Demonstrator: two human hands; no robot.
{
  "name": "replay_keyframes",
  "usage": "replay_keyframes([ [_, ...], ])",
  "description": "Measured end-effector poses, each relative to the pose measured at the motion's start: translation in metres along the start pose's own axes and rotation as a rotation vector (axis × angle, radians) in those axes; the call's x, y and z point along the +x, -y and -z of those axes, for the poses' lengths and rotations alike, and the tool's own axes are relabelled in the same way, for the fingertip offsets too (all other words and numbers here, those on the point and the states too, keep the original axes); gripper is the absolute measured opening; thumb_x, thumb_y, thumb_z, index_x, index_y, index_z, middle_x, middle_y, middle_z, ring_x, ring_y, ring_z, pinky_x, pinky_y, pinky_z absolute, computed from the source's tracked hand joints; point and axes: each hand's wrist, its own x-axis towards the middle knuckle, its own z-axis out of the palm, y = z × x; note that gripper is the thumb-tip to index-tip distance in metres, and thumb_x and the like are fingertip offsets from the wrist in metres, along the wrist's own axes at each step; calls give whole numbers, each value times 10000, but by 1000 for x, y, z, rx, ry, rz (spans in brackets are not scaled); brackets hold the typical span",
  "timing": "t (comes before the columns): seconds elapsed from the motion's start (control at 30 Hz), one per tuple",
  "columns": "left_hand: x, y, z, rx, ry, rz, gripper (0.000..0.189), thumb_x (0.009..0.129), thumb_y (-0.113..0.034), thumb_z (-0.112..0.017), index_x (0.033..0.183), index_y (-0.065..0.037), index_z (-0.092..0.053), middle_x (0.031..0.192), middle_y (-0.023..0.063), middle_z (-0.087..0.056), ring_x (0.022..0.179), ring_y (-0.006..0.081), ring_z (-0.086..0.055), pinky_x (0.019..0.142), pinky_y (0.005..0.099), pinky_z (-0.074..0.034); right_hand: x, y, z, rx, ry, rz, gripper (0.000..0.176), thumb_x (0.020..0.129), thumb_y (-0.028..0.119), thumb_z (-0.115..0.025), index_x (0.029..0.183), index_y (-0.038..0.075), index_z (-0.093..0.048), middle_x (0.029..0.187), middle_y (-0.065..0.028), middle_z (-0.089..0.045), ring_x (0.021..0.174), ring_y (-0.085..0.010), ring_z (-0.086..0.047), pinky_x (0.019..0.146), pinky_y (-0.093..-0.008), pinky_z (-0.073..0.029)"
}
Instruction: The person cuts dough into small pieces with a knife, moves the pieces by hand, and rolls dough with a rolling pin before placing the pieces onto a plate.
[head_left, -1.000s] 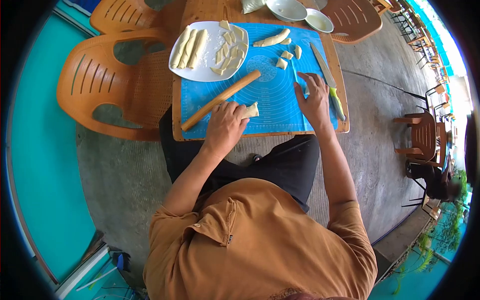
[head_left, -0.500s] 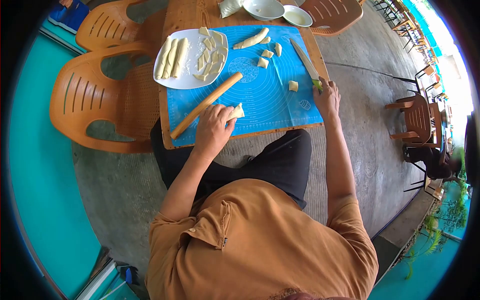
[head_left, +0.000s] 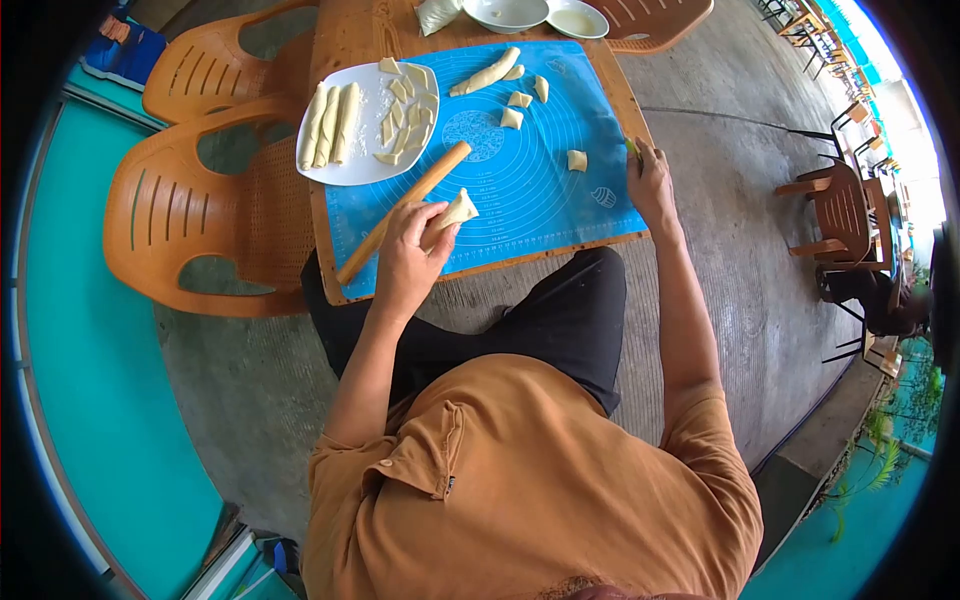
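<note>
Left hand point(head_left: 405, 255) pinches a pale wedge-shaped dough piece point(head_left: 456, 210) over the front edge of the blue silicone mat point(head_left: 540, 190), just beside the wooden rolling pin point(head_left: 405, 212). Right hand point(head_left: 650, 185) is at the mat's right edge, clenched on a green handle point(head_left: 632, 147) that is mostly hidden. The mat's printed circles and markings are too small to read.

wooden table point(head_left: 350, 30) | blue mat point(head_left: 530, 190) | white plate point(head_left: 338, 179) | bowls point(head_left: 505, 12)

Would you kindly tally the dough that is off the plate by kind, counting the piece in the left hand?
Long roll: 1
Small pieces on mat: 5
Piece in left hand: 1
Total: 7
</note>
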Motion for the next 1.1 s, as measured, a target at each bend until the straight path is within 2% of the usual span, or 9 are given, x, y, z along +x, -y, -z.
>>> replay_keyframes([
  [0.07,7,-6,-7,52,-26,-108,325,974,-147,-825,1259,-29,-722,1181,138,-710,1068,308,-692,952,435,-575,-5,9,9,22,-2,-26,405,1136,233,-560,1456,-1,-645,1293,-292,-669,1167,-431,-696,1040,-508,-551],
  [0.13,17,-16,-17,46,-22,-138,316,966,-140,-827,1243,-32,-722,1184,136,-713,1085,321,-698,954,450,-577,-16,21,21,42,-5,-56,412,1151,243,-539,1469,-3,-632,1256,-280,-678,1131,-398,-722,1016,-492,-566],
  [0.2,31,-21,-29,70,56,-175,309,950,-143,-825,1218,-45,-707,1139,133,-699,1087,354,-684,938,469,-573,-34,36,35,231,24,-159,401,1160,217,-545,1489,-2,-611,1139,-197,-678,971,-268,-751,887,-411,-593],
  [0.23,37,-21,-37,83,37,-219,295,937,-137,-825,1189,-40,-707,1115,125,-698,1057,356,-679,930,469,-571,-47,40,42,230,20,-168,401,1160,217,-545,1489,-2,-611,1139,-197,-678,971,-268,-751,887,-411,-593],
  [0.3,47,-19,-53,109,73,-219,289,939,-142,-822,1184,-38,-710,1109,126,-697,1053,354,-677,935,467,-569,-76,50,58,423,98,-151,387,1163,179,-555,1508,7,-594,1027,-101,-616,809,-151,-674,761,-328,-557],
  [0.4,53,-12,-72,169,109,-237,282,942,-158,-819,1176,-36,-718,1098,127,-695,1048,344,-674,942,461,-566,-126,90,88,562,235,-318,391,1146,143,-590,1514,12,-587,976,-55,-562,754,-128,-596,717,-304,-517],
  [0.63,47,-11,-77,224,42,-261,276,950,-191,-820,1180,-58,-746,1101,116,-696,1046,317,-677,939,445,-568,-202,125,112,657,507,-304,431,1143,131,-578,1553,1,-547,1024,-74,-499,826,-161,-580,760,-332,-509],
  [0.77,47,-11,-78,212,35,-252,248,959,-195,-814,1164,-66,-759,1108,110,-702,1042,320,-685,926,446,-572,-212,134,111,642,545,-247,439,1150,158,-567,1558,-2,-539,1019,-107,-500,894,-226,-571,827,-371,-501],
  [1.1,46,-11,-77,186,-15,-254,158,937,-140,-833,1043,-46,-764,1055,92,-737,988,303,-709,868,434,-586,-209,142,110,621,585,-245,426,1149,160,-567,1551,19,-555,1044,-116,-531,892,-237,-582,836,-380,-508],
])
